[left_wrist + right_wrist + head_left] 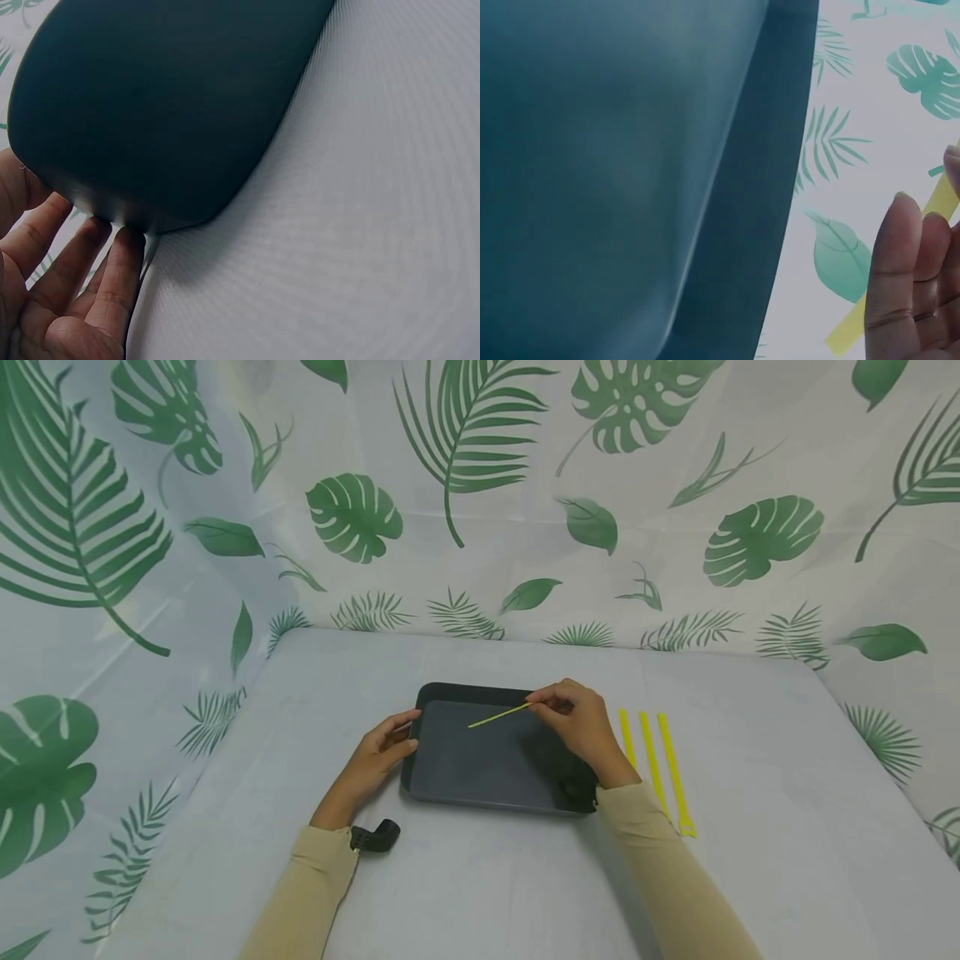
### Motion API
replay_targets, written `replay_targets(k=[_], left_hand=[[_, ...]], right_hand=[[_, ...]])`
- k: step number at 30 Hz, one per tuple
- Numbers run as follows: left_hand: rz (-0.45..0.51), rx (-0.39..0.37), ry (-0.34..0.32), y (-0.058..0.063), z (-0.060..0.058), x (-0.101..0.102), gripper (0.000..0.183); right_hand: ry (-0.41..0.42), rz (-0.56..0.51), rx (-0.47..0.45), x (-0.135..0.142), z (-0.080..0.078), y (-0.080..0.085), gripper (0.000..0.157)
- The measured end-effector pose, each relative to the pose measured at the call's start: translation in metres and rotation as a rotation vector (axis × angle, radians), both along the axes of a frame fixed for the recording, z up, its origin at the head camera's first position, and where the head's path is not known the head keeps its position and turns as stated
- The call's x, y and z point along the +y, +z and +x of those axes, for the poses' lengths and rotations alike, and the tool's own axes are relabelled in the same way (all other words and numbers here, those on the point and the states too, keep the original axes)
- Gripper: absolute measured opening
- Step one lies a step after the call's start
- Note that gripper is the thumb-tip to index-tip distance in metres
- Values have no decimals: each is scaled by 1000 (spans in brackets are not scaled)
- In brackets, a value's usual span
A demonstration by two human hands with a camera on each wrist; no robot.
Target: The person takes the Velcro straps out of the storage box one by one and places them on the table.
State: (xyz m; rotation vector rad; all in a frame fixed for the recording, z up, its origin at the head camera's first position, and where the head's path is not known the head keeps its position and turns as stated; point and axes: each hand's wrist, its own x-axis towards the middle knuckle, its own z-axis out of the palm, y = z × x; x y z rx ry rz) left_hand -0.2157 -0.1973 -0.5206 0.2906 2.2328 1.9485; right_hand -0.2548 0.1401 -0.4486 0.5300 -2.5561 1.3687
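Note:
A dark grey rectangular tray (480, 760) lies on the table between both hands. At its left side, my left hand (378, 756) touches the outer wall with extended fingertips; the left wrist view shows those fingers (120, 277) against the tray's edge. Over the tray's right part, my right hand (573, 718) pinches one end of a thin yellow cable tie (498, 715), whose free end points left above the tray floor. Right of the tray lie several more flat yellow cable ties (670, 752), one showing a wider, slotted head; my right forearm partly covers them.
The table (780, 777) has a pale cover. Behind it and at the left hangs a white sheet (495, 560) printed with green leaves. A black wrist camera (377, 836) sticks out from the left cuff near the tray's front-left corner.

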Motion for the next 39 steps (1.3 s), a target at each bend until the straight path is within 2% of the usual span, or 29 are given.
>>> replay_targets(k=[14,20,25,29,39], left_hand=[[-4,10,1,0,0,1,55],[-4,13,-2,0,0,1,55],[-3,11,-3,1,0,1,56],[-5,10,-2,2,0,2,55],[-13,6,1,2,1,1,56]], right_hand=[[-7,-48,-2,6,3,-2,17],[13,-105,-59,10,5,6,20],[66,-166,-145,14,9,18,25],[65,-190,-210,18,13,27,28],[41,-230,-240,32,18,34,27]])
